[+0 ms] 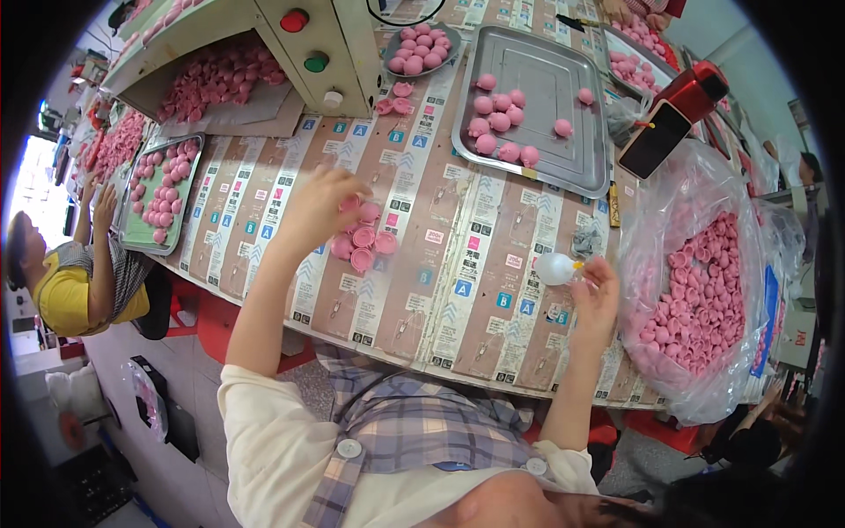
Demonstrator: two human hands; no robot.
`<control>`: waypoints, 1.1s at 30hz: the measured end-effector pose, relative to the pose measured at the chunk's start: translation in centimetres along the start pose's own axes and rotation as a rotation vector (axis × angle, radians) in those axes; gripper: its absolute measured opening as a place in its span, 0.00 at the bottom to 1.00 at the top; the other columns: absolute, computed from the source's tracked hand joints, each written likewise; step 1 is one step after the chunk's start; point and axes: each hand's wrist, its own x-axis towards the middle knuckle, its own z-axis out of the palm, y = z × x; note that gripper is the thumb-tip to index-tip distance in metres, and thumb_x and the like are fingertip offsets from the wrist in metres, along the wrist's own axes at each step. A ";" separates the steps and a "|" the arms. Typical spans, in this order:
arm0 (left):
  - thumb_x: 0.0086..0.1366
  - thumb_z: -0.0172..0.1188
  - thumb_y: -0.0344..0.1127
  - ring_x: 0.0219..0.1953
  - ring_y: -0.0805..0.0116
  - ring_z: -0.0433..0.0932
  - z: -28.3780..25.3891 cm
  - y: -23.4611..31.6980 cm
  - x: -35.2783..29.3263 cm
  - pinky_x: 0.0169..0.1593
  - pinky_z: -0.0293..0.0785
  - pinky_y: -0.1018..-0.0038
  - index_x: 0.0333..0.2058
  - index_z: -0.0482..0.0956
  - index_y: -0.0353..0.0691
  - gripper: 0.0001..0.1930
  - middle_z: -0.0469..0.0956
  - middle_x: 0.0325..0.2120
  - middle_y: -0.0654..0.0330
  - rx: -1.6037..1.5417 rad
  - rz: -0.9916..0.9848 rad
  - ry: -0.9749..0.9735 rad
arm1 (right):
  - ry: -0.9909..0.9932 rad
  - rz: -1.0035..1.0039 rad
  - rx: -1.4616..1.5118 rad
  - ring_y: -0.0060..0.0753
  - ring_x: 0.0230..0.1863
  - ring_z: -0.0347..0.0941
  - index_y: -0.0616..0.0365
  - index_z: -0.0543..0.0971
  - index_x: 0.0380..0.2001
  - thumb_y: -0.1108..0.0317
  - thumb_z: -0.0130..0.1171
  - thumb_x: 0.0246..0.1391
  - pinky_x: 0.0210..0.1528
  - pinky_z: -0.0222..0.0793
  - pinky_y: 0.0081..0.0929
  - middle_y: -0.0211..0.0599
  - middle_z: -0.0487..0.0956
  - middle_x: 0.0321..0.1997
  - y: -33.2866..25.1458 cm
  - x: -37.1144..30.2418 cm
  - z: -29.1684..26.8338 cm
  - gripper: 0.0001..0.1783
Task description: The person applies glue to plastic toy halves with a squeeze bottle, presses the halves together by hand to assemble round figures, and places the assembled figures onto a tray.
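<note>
L hand [324, 204] curls fingers over pink shells [385, 243], can't tell if pinching, R hand [597, 295] pinches white bottle [554, 269] nr tip; shells prob light, stiff, best held by rim.

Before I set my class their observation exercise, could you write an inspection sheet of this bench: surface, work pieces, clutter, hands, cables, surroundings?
Surface: table under a printed covering.
Work pieces: pink pieces clustered by the left hand; pink balls on a grey tray; pink shells in a clear bag.
Clutter: dark phone beyond the tray's right side.
Hands: left at the pink pieces; right hand at a white rounded object; both grips unclear.
Cables: black cable curving near the machine.
Surroundings: machine with red and green buttons; person in yellow at left.
</note>
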 end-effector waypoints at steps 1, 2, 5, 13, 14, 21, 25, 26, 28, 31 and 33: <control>0.45 0.58 0.32 0.41 0.61 0.67 0.2 0.1 -0.3 0.42 0.64 0.70 0.30 0.74 0.41 0.10 0.71 0.33 0.60 -0.004 0.003 -0.003 | 0.003 0.002 -0.005 0.21 0.38 0.66 0.63 0.66 0.43 0.76 0.53 0.45 0.35 0.63 0.16 0.34 0.69 0.37 -0.2 0.2 0.3 0.19; 0.45 0.58 0.32 0.40 0.61 0.67 0.4 0.3 -0.5 0.42 0.64 0.70 0.31 0.74 0.41 0.11 0.70 0.33 0.61 0.010 0.120 0.009 | -0.080 0.077 0.070 0.21 0.38 0.66 0.62 0.65 0.44 0.76 0.54 0.43 0.35 0.64 0.17 0.34 0.69 0.38 -0.5 0.2 0.8 0.21; 0.45 0.58 0.31 0.39 0.62 0.67 0.7 0.2 -0.4 0.41 0.64 0.71 0.31 0.73 0.42 0.11 0.70 0.32 0.62 0.067 0.268 0.029 | -0.219 0.178 0.075 0.21 0.37 0.67 0.61 0.65 0.45 0.77 0.55 0.42 0.37 0.64 0.17 0.32 0.69 0.38 -0.5 0.4 1.7 0.23; 0.46 0.57 0.29 0.33 0.61 0.68 2.0 1.0 0.4 0.38 0.65 0.70 0.29 0.72 0.40 0.08 0.68 0.26 0.60 -0.068 0.217 0.096 | -0.144 0.154 0.008 0.20 0.40 0.67 0.63 0.68 0.42 0.77 0.52 0.45 0.42 0.63 0.16 0.34 0.71 0.39 -0.1 -0.7 2.2 0.17; 0.47 0.56 0.28 0.32 0.61 0.68 1.7 1.4 0.5 0.37 0.65 0.70 0.28 0.72 0.40 0.08 0.68 0.25 0.60 -0.165 0.093 0.071 | -0.107 0.128 0.055 0.21 0.42 0.66 0.64 0.67 0.42 0.77 0.51 0.47 0.45 0.62 0.17 0.35 0.71 0.41 -0.9 -0.8 2.3 0.16; 0.44 0.60 0.28 0.32 0.63 0.68 3.0 1.4 0.6 0.35 0.65 0.72 0.31 0.71 0.38 0.12 0.67 0.27 0.61 -0.137 0.193 0.146 | -0.137 0.086 0.147 0.23 0.43 0.66 0.65 0.65 0.43 0.74 0.52 0.47 0.47 0.60 0.20 0.37 0.70 0.44 -2.3 -1.2 2.2 0.18; 0.43 0.60 0.29 0.33 0.61 0.68 1.3 1.5 0.8 0.37 0.65 0.71 0.33 0.70 0.39 0.15 0.68 0.29 0.60 -0.169 0.149 0.056 | -0.139 0.126 0.162 0.24 0.43 0.66 0.65 0.66 0.43 0.73 0.54 0.47 0.47 0.60 0.21 0.38 0.71 0.43 -1.8 -1.8 2.3 0.18; 0.43 0.60 0.29 0.33 0.61 0.68 1.3 1.4 0.9 0.37 0.65 0.71 0.33 0.70 0.39 0.15 0.68 0.29 0.60 -0.166 0.147 0.054 | -0.147 0.146 0.173 0.24 0.43 0.66 0.64 0.66 0.43 0.73 0.54 0.47 0.47 0.60 0.21 0.38 0.71 0.43 -1.7 -2.0 2.3 0.18; 0.44 0.59 0.29 0.34 0.62 0.68 1.7 1.2 1.0 0.38 0.65 0.71 0.33 0.70 0.39 0.14 0.69 0.31 0.61 -0.077 0.189 -0.038 | -0.154 0.154 0.186 0.25 0.43 0.67 0.64 0.66 0.43 0.73 0.54 0.47 0.47 0.61 0.21 0.39 0.71 0.43 -1.3 -2.4 2.3 0.18; 0.45 0.58 0.29 0.33 0.64 0.69 1.6 1.3 1.2 0.38 0.66 0.75 0.34 0.70 0.40 0.14 0.69 0.31 0.61 0.026 0.176 -0.047 | -0.167 0.160 0.227 0.23 0.41 0.67 0.63 0.67 0.42 0.74 0.55 0.46 0.45 0.61 0.20 0.36 0.71 0.41 -1.6 -2.7 2.4 0.18; 0.47 0.58 0.30 0.32 0.66 0.70 1.4 1.5 1.2 0.37 0.67 0.76 0.34 0.71 0.39 0.13 0.70 0.31 0.61 -0.078 0.089 -0.053 | -0.171 0.159 0.253 0.21 0.40 0.67 0.62 0.67 0.42 0.74 0.56 0.46 0.43 0.61 0.18 0.33 0.72 0.39 -2.2 -2.8 2.5 0.18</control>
